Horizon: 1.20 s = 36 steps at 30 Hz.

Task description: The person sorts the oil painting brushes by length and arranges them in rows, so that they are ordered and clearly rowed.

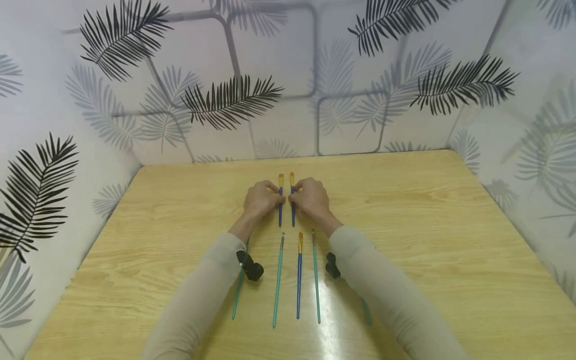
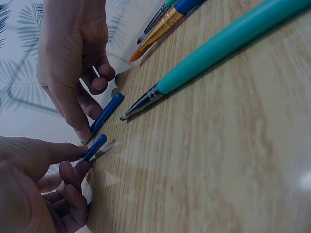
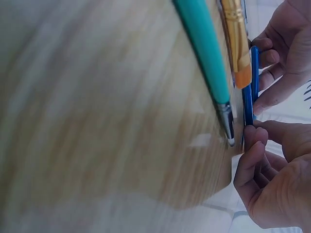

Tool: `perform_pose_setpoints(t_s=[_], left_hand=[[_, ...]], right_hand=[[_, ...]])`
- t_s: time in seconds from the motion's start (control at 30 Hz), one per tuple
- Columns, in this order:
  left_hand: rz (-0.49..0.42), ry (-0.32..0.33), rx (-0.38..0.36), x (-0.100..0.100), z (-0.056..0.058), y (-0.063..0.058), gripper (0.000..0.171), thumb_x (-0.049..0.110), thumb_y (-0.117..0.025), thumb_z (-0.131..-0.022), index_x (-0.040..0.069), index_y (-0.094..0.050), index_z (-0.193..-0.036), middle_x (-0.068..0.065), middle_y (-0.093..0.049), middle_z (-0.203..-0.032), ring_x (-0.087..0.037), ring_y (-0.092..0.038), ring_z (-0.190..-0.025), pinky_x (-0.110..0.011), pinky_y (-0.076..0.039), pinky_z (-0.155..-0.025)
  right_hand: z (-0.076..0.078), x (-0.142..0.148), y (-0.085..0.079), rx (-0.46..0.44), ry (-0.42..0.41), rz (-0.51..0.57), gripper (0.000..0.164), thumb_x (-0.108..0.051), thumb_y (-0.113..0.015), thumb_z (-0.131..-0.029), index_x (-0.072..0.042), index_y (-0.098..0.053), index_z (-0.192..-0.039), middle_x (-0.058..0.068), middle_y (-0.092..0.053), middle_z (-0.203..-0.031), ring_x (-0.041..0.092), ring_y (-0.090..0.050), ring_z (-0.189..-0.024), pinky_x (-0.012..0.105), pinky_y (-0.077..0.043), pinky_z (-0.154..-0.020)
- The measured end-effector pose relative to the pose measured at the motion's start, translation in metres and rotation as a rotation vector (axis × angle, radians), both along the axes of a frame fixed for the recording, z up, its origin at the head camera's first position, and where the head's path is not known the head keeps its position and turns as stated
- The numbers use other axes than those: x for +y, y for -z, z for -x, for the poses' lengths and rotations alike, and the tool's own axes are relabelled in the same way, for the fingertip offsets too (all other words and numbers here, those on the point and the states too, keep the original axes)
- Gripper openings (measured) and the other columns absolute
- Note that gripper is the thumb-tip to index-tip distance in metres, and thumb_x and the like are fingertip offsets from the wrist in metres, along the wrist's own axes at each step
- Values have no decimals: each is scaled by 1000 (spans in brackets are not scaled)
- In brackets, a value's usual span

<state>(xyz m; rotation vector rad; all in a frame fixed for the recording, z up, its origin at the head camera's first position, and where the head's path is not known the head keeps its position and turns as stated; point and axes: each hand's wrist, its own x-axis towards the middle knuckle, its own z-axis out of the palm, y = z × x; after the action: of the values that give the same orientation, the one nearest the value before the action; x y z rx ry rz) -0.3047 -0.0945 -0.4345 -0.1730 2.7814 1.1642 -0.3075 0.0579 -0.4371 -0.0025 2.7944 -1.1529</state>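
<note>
My left hand (image 1: 262,200) pinches a blue-handled paintbrush (image 1: 280,215) between thumb and fingers, its orange-brown flat bristles pointing to the table's far edge. Close beside it on the right, a second blue-handled paintbrush (image 1: 293,215) is pinched by my right hand (image 1: 312,198). The two brushes lie side by side with a narrow gap, nearly parallel. In the left wrist view, the handle ends of the left brush (image 2: 95,147) and the right brush (image 2: 108,114) show between the fingers. Fingers partly cover both handles.
Nearer the body, a blue paintbrush (image 1: 299,285) lies between two teal paintbrushes, one left (image 1: 278,285) and one right (image 1: 316,285). Sleeves partly hide further teal brushes at the left (image 1: 239,295) and right (image 1: 366,311). A leaf-patterned wall (image 1: 279,125) borders the wooden table (image 1: 427,225).
</note>
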Motion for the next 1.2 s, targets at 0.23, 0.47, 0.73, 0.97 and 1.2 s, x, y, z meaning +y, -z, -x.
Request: perform_pose_setpoints(t_s=[0.23,0.47,0.73,0.97,1.2], left_hand=[[34,-5,9,1,2,1,37,30,-78,-86,13,-67,-117,2,-61,-62,-10,-47,-47,-22,-34,-46],[34,0,9,2,1,1,39,31,-79,-86,13,-66,-118,-2,-70,-69,-10,-51,-45,-22,-35,-45],[45,-9,1,2,1,1,39,33,-79,-86,16,-67,-120,0,-64,-64,-11,-49,-47,-23,-33,-46],[45,-7,4,2,1,1,39,32,-78,-86,16,-67,-120,2,-60,-59,-10,-48,-46,-22,-32,-45],[51,-9,7,3,-2,0,38,33,-77,-87,17,-66,-120,1,-63,-63,-10,-50,-48,-22,-34,-47]], right_hand=[[1,-2,-1,-8,4,-24,42,-23,-72,-92,-5,-64,-129,1,-63,-51,8,-49,-34,18,-34,-35],[2,-3,-1,-12,10,-39,42,-26,-72,-92,-7,-65,-129,2,-65,-54,8,-51,-35,19,-34,-35],[2,-4,-1,-24,6,-37,41,-25,-72,-93,-7,-64,-129,3,-67,-58,9,-52,-36,19,-34,-36],[2,-4,-1,-16,10,-43,42,-27,-72,-93,-8,-64,-129,2,-68,-62,9,-51,-37,19,-34,-37],[0,-3,0,-7,11,-50,42,-29,-70,-93,-8,-65,-129,2,-66,-56,8,-48,-35,20,-33,-36]])
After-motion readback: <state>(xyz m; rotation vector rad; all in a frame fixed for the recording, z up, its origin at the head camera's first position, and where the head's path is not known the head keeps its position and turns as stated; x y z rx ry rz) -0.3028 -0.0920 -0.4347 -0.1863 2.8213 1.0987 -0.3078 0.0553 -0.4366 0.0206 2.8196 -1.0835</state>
